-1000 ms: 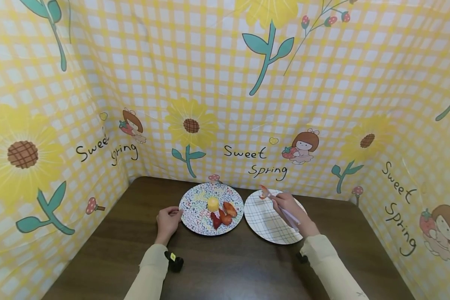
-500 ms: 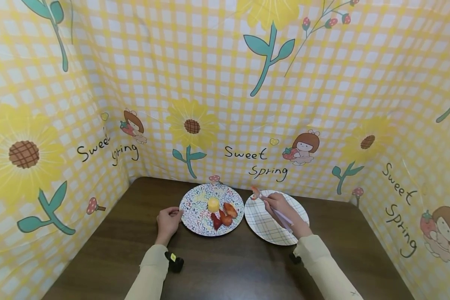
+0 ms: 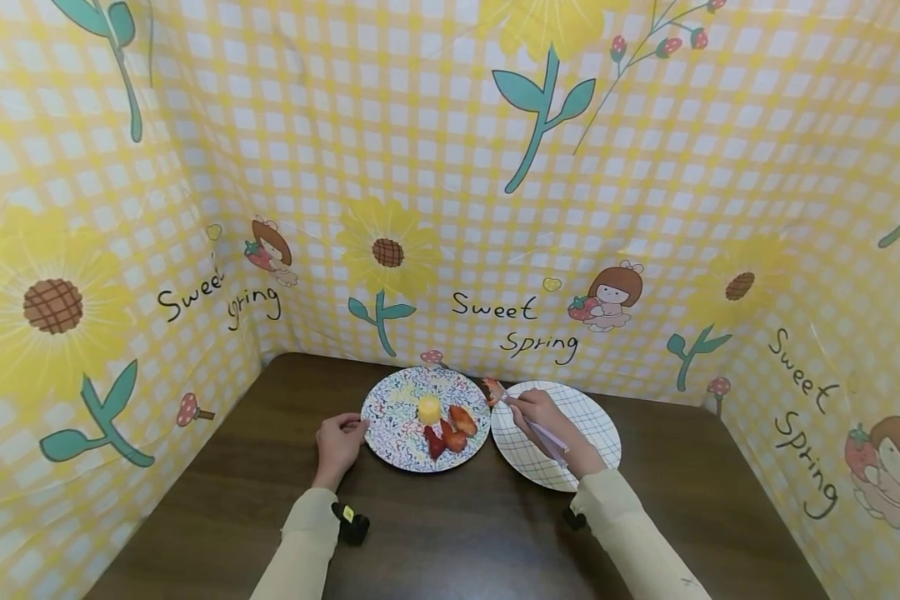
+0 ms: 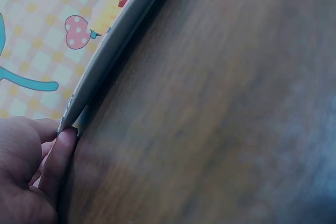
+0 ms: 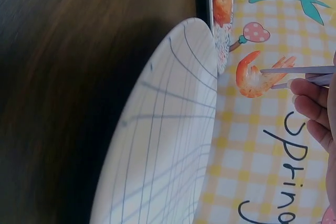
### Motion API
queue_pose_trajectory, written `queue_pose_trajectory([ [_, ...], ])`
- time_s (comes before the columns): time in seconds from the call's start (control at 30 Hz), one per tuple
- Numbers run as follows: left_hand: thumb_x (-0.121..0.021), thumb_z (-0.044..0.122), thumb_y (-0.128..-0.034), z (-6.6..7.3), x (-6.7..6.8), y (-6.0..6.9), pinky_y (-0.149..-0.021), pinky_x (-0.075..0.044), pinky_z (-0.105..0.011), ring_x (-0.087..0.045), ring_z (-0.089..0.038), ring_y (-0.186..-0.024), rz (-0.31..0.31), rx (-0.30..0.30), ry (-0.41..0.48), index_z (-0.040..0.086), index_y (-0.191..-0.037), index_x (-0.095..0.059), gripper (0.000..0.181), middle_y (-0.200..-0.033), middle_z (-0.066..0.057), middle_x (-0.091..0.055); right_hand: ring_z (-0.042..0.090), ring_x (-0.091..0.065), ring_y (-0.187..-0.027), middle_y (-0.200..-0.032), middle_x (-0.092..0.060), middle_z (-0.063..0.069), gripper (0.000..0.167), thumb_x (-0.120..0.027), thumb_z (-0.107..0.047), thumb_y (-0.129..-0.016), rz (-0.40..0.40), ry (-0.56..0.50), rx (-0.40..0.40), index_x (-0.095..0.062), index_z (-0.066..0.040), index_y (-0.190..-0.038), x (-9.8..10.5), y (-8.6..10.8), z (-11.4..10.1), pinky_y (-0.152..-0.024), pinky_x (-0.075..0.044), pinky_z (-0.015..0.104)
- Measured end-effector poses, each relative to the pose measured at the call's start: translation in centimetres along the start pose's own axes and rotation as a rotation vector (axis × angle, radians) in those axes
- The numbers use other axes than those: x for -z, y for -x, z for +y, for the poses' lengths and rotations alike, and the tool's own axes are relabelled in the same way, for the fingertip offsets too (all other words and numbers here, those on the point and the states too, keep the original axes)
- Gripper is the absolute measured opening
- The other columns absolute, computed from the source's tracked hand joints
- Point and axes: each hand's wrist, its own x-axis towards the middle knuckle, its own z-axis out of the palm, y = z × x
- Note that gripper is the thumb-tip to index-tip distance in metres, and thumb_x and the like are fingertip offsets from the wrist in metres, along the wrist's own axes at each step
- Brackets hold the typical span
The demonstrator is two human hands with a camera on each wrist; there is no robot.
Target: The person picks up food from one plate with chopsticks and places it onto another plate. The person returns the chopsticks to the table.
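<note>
My right hand (image 3: 542, 417) holds pale purple chopsticks (image 5: 302, 70), whose tips pinch an orange-and-white shrimp (image 5: 249, 80). In the head view the shrimp is near the gap between the two plates, above the left side of the grid-patterned white plate (image 3: 596, 417). My left hand (image 3: 337, 448) grips the left rim of the speckled multicoloured plate (image 3: 390, 421) between thumb and fingers. On that plate sit a yellow block-like piece (image 3: 429, 408) and several red and orange food pieces (image 3: 453, 437), grouped toward its right side.
Both plates stand side by side near the back edge of the dark wooden table (image 3: 450, 533). A yellow checked cloth (image 3: 307, 167) printed with flowers and lettering rises behind and at both sides. Each wrist wears a small black camera (image 3: 354, 527).
My right hand has moved left with the chopsticks and shrimp, from over the grid plate toward the speckled plate. The left hand stays at its plate's rim.
</note>
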Motion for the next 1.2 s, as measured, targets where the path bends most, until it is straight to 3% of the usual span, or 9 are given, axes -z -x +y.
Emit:
queue_pose_trajectory([
  [0.3,-0.074,0.012,-0.0935,-0.2,0.0,-0.1,-0.057,-0.053,-0.019,-0.068,-0.014,-0.07,-0.005,-0.007,0.005,-0.008,-0.109,-0.073,0.025,-0.097,-0.023,-0.074,0.023,-0.059,-0.07,-0.08,-0.066,0.009,0.018,-0.064,0.001,-0.09,-0.009,0.009,0.016,-0.076,0.005,-0.103,-1.7,-0.6,-0.1,-0.066,-0.05,0.037],
  [0.5,-0.073,0.011,-0.0939,-0.1,-0.1,-0.1,-0.058,-0.054,-0.019,-0.069,-0.016,-0.072,-0.01,-0.005,0.008,-0.008,-0.11,-0.072,0.025,-0.098,-0.023,-0.073,0.021,-0.058,-0.062,-0.072,-0.064,0.009,0.015,-0.068,0.005,-0.083,0.106,-0.008,0.109,-0.077,0.006,-0.095,-3.1,-1.3,0.3,-0.059,-0.05,0.03],
  [0.6,-0.073,0.011,-0.094,-0.1,-0.1,0.0,-0.058,-0.054,-0.02,-0.07,-0.018,-0.072,-0.006,-0.007,0.01,-0.008,-0.109,-0.072,0.024,-0.098,-0.023,-0.073,0.02,-0.058,-0.061,-0.072,-0.064,0.009,0.016,-0.068,0.007,-0.081,0.126,-0.027,0.133,-0.077,0.006,-0.094,-3.6,-1.5,0.3,-0.058,-0.05,0.029],
  [0.87,-0.074,0.012,-0.0932,-0.3,-0.2,-0.1,-0.058,-0.056,-0.022,-0.069,-0.015,-0.069,-0.003,-0.001,0.016,-0.007,-0.108,-0.073,0.024,-0.096,-0.022,-0.074,0.019,-0.058,-0.068,-0.079,-0.066,0.008,0.017,-0.063,0.003,-0.091,-0.014,-0.045,0.036,-0.076,0.003,-0.102,-4.1,-1.4,0.0,-0.064,-0.05,0.032],
  [1.1,-0.074,0.011,-0.0932,-0.2,-0.2,-0.1,-0.057,-0.054,-0.019,-0.07,-0.019,-0.071,0.002,-0.013,0.022,-0.008,-0.108,-0.073,0.024,-0.097,-0.023,-0.074,0.023,-0.057,-0.063,-0.074,-0.065,0.012,0.015,-0.065,0.009,-0.086,0.051,-0.074,0.072,-0.076,0.007,-0.097,-4.6,-2.4,-0.2,-0.059,-0.049,0.033],
  [1.2,-0.073,0.01,-0.0932,-0.1,-0.1,0.0,-0.057,-0.053,-0.019,-0.07,-0.019,-0.071,0.001,-0.019,0.021,-0.008,-0.108,-0.072,0.024,-0.097,-0.024,-0.074,0.022,-0.059,-0.068,-0.077,-0.066,0.01,0.014,-0.064,0.005,-0.091,-0.021,-0.075,0.012,-0.076,0.004,-0.098,-4.6,-2.8,-0.6,-0.063,-0.05,0.033],
])
